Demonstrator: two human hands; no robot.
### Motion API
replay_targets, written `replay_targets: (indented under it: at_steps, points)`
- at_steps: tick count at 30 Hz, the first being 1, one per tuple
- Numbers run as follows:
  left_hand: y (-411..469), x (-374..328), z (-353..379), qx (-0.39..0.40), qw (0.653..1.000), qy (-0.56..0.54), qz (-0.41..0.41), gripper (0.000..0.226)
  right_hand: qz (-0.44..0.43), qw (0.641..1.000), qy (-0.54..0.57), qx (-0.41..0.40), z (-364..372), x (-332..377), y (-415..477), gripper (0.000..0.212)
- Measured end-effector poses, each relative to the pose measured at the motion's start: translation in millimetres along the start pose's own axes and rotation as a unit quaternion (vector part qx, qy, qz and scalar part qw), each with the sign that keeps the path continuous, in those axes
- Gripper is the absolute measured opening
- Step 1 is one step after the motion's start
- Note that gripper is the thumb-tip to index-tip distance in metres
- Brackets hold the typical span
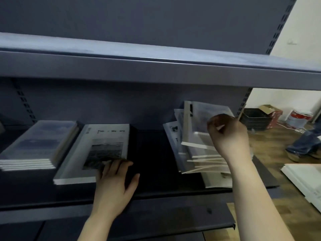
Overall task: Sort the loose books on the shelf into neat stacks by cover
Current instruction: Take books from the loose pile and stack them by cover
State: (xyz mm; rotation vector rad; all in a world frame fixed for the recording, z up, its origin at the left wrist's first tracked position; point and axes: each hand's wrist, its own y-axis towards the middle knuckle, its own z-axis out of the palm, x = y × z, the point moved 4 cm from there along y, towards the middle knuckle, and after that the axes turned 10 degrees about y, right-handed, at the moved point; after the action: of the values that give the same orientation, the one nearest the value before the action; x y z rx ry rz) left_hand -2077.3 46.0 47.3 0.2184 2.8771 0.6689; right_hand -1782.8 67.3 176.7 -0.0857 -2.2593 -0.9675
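Note:
On the dark shelf lie three groups of books. At the far left is a neat stack with blue-grey covers. Beside it lies a white book with a black picture; my left hand rests flat with its fingertips on the book's near right corner. At the right is a messy pile of loose books. My right hand grips the top blue-grey book of that pile and holds it tilted up at its near edge.
The upper shelf board overhangs close above the books. A lower shelf juts out below. Right of the shelf unit are a black crate, a paint bucket, a person's leg and shoe and white panels on the wooden floor.

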Motion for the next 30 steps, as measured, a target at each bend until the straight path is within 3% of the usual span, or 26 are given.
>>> replay_targets:
  at_steps: [5,17,30]
  points:
    - [-11.2,-50.5,16.7,0.021,1.0,-0.01,-0.016,0.045,0.024,0.999,-0.038,-0.004,-33.7,-57.7,4.9,0.016]
    - [-17.3,-97.6,32.6,0.04,0.999,0.016,-0.028,0.047,0.16,0.982,-0.027,0.101,-44.5,-98.9,15.6,0.06]
    - [-17.6,-98.2,43.4,0.037,0.998,0.029,-0.049,0.048,0.214,0.953,0.163,0.137,-53.0,-115.2,21.3,0.044]
